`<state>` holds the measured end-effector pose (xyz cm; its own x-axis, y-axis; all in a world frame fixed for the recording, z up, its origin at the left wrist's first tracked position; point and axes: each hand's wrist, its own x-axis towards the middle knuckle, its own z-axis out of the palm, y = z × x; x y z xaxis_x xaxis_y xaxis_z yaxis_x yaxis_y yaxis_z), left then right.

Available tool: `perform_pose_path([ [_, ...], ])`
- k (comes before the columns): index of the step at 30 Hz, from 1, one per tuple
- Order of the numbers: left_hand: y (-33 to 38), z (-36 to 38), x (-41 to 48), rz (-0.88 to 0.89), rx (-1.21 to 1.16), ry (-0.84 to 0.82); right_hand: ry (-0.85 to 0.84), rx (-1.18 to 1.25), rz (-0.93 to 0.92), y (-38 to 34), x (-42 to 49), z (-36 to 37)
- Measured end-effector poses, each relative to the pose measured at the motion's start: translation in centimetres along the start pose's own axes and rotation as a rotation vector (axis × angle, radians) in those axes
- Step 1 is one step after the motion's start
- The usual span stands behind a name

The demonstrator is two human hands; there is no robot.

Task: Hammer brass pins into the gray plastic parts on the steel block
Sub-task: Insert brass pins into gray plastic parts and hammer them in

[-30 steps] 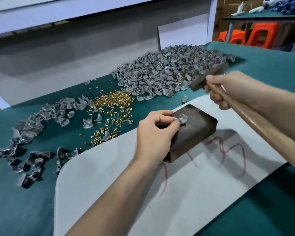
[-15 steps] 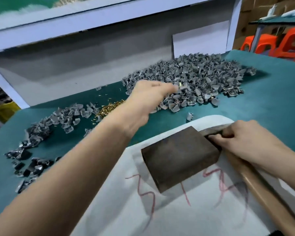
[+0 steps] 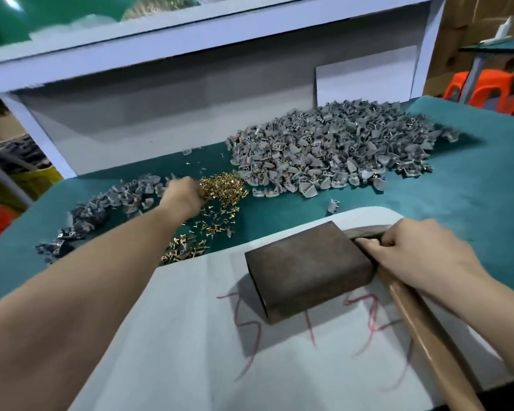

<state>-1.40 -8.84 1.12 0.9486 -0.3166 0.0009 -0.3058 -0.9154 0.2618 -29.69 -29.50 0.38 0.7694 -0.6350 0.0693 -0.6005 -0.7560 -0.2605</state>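
Brass pins [image 3: 223, 185] lie in one heap on the green table [image 3: 472, 203], far too many to count, with a loose scatter trailing from it towards you. Furthest left sits the smaller heap of gray plastic parts [image 3: 101, 207], dark and jumbled. Your left hand [image 3: 184, 194] comes next, stretched out to the left edge of the pin heap. Its fingers are hidden behind the back of the hand, so you cannot tell whether they pinch a pin. Right of the pins spreads the larger heap of gray parts [image 3: 324, 155] and, just in front of it, one stray part [image 3: 333, 204] on its own.

One steel block [image 3: 306, 268] rests on the white sheet [image 3: 175, 351], which has red scrawls on it. Its long axis runs left to right, with the right end angled away from you. One hammer [image 3: 428, 336] lies against the block's right side. Its head is beside the far right corner, and its wooden handle slants back towards you and to the right. Your right hand [image 3: 422, 256] is curled round the handle just behind the head — fingertips touching the block's edge.
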Motion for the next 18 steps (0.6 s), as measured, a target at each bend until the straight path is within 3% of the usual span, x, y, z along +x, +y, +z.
perform_pose_path([
  [18,-2.9,-2.9,-1.3,0.099,-0.129,0.032,0.012,0.019,-0.023,0.1,0.0,0.4],
])
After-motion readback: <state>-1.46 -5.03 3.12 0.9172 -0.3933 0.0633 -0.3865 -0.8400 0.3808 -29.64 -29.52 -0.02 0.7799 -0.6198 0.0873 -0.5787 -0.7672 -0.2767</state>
